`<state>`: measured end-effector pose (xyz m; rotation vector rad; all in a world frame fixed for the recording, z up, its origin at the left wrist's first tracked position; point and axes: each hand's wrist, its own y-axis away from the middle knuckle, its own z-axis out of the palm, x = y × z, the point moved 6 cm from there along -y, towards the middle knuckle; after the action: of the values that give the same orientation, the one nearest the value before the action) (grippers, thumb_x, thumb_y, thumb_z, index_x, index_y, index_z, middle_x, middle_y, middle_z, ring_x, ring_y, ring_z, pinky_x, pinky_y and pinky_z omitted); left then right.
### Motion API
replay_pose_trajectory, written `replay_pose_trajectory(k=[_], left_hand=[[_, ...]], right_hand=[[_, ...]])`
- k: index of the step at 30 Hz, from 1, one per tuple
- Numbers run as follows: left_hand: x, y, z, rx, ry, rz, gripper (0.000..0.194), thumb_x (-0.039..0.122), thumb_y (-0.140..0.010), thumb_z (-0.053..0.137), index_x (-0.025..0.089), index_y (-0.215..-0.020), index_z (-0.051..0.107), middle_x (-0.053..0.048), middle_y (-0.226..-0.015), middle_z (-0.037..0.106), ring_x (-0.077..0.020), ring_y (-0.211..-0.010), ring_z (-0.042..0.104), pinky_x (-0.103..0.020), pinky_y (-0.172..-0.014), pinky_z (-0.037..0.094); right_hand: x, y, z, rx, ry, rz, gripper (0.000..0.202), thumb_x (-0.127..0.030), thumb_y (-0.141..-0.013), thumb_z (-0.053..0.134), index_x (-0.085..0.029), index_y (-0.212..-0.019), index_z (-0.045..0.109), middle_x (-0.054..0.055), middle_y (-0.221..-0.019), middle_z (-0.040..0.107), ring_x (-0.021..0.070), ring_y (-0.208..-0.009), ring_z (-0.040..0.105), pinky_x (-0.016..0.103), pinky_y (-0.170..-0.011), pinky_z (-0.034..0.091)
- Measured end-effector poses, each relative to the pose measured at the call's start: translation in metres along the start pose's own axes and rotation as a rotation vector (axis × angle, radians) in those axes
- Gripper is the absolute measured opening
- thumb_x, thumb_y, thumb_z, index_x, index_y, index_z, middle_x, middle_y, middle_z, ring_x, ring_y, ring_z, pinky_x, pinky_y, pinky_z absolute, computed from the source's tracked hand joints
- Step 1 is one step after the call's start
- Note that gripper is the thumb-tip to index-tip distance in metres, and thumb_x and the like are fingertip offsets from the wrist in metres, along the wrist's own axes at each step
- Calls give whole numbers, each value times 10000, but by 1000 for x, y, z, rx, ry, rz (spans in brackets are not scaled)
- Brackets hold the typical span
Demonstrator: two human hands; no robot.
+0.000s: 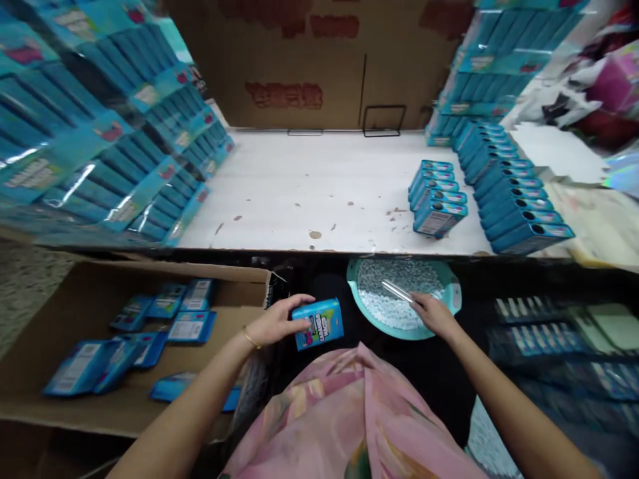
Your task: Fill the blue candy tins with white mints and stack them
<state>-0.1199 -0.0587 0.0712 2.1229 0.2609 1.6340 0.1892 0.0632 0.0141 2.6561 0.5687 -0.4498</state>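
My left hand (279, 322) grips a small blue printed box (319, 324) in front of my lap, fingers on its top edge and thumb on its face. My right hand (433, 313) is closed on a thin shiny metal tool (398, 291), like a scoop or tongs; its exact kind is unclear. The tool reaches over a turquoise basin (378, 322) filled with small pale pellets (394, 313). Left of my left hand, an open cardboard carton (249, 318) holds several blue packets (192, 326) lying loosely.
A white tabletop (299, 186) spans the front. On its right stand a short row of blue boxes (436, 206) and a longer row (524, 213). Stacked display trays (144, 153) of blue boxes rise at the left. A large cardboard sheet (329, 66) closes off the back.
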Motion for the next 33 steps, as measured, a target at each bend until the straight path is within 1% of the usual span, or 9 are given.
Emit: replay_pose_trajectory(k=[6,10,13,17,22,24,26,29,33], left_hand=[[-22,-16,41,110,-333,-34,544,267,-563,639,165,-1049,418,-3,-821,550,-144,-695,524,-290,-662,445],[-21,-12,46,56,-333,51,625,291,-666,563,215,-1239,326,-34,-1000,538,-159,-856,539,-304,-790,434],[-17,-10,40,6,-434,106,538,338,-740,487,270,-1257,354,-57,-1166,469,-198,-1047,477,-343,-910,378],[-7,-8,33,26,-489,141,369,383,-772,442,281,-1117,528,-38,-1376,256,-255,-1226,305,-401,-994,286],[-1,-2,39,-237,-278,19,539,319,-643,609,303,-1160,458,-55,-1438,28,-287,-1111,454,-344,-735,499],[1,-1,39,-272,-259,41,523,264,-663,579,303,-1166,444,-60,-1433,87,-273,-1124,446,-337,-741,496],[6,-6,35,-218,-294,123,431,242,-681,553,274,-1107,496,-72,-1380,272,-256,-1174,395,-364,-862,433],[16,-19,31,-67,-344,217,371,277,-675,570,232,-1040,526,-86,-1222,482,-233,-1125,444,-367,-932,372],[37,-49,35,138,-410,286,397,333,-688,553,197,-1055,486,-59,-1048,570,-186,-945,540,-313,-844,420]], right_hand=[[48,6,-12,-47,465,101,351,-205,-823,359,-139,-1129,517,135,-991,582,225,-878,548,299,-712,399],[55,-1,-9,-123,564,64,340,-113,-798,339,-130,-1052,564,151,-962,586,226,-872,541,314,-728,375],[49,-13,7,-157,427,117,345,-110,-802,322,-142,-1038,573,152,-981,585,234,-929,525,333,-770,361],[26,-41,51,-201,127,184,316,-169,-812,363,-169,-1047,575,127,-1020,594,211,-964,526,293,-795,360],[14,-68,84,-158,-88,212,315,-252,-800,431,-167,-1070,568,98,-994,622,196,-935,552,256,-768,385],[15,-69,83,-135,-183,189,302,-238,-794,444,-155,-1050,581,80,-971,634,183,-909,563,247,-763,396],[17,-65,75,-110,-273,146,276,-227,-790,449,-152,-1007,602,56,-944,644,172,-883,570,246,-763,407],[19,-54,55,-66,-377,71,292,-214,-777,460,-177,-1038,587,26,-1002,630,173,-927,556,271,-802,409],[20,-34,16,-10,-542,-9,362,-211,-735,499,-163,-1088,566,52,-1083,597,206,-999,527,324,-866,383]])
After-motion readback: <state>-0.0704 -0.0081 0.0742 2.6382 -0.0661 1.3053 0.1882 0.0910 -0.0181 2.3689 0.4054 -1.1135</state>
